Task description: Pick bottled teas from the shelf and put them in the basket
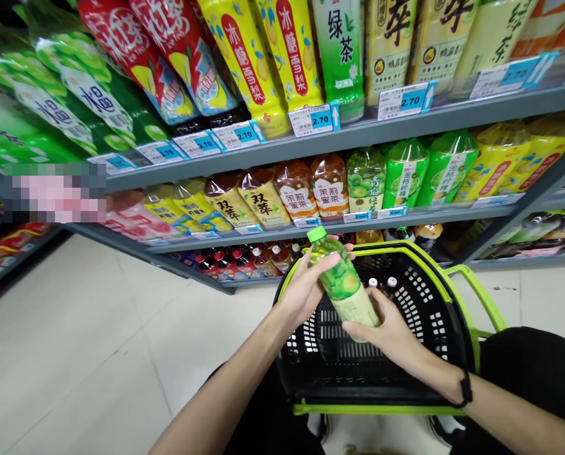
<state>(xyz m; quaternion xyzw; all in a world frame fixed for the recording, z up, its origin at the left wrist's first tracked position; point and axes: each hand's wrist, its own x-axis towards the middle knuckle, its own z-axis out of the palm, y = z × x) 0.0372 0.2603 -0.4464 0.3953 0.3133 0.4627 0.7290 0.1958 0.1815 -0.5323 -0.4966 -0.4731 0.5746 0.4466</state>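
Shelves (358, 134) of drinks stand over a pale tiled floor (97, 328). Your left hand (306, 278) is closed around the upper part of the bottle (346, 284), just under its green cap (316, 234), with the thumb laid across the front. Your right hand (384, 325) is closed on the lower end, thumb on the near side. Both grips are narrowed to the bottle's width, so you hold it at both ends, tilted, the cap toward the shelves and the base toward you. Its label is green above and pale below.

Under it you have the basket (377, 393), black with slotted walls and a lime trim; the bottle is above its opening. Two white caps (392, 282) show inside, just beyond your right hand. You wear a dark wristband (466, 388) on that arm. A lime handle (488, 300) juts from the basket's right side, near your dark-clothed leg (533, 379).

Past the basket, the middle shelf carries a green-labelled tea (366, 180) between brown jasmine teas (328, 186) and bright green drinks (407, 174). Price tags (408, 101) line the upper shelf's edge.
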